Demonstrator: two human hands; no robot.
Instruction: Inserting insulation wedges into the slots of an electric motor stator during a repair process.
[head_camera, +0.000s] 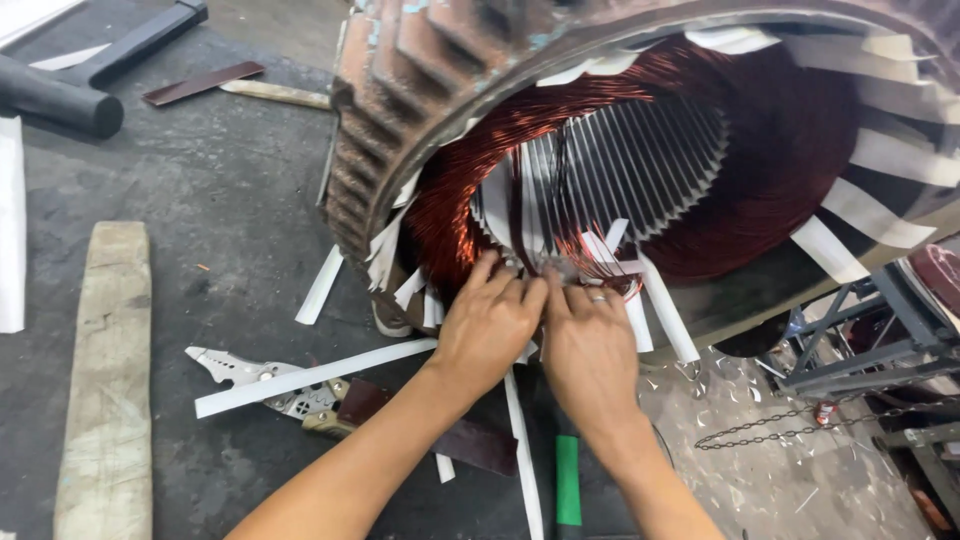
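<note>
Grey, gritty workshop floor (230, 200) lay under a big motor stator (420, 90) tipped on its side.
Both hands met at the lower lip of its bore: the left hand (490, 325) and the right hand (590, 345), a ring on one finger, had their fingers curled and pinched on copper winding wires (470, 170) among white insulation strips (665, 320). Metal shears (265, 385) and a wooden plank (105, 380) lay left of the forearms.

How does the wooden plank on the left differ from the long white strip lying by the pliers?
The wooden plank is broad, thick, worn and brownish, lying nearly straight up the picture. The white strip is thin, narrow, clean and slanted, crossing over the pliers. Both lie flat on the dark floor, left of the hands.
</note>
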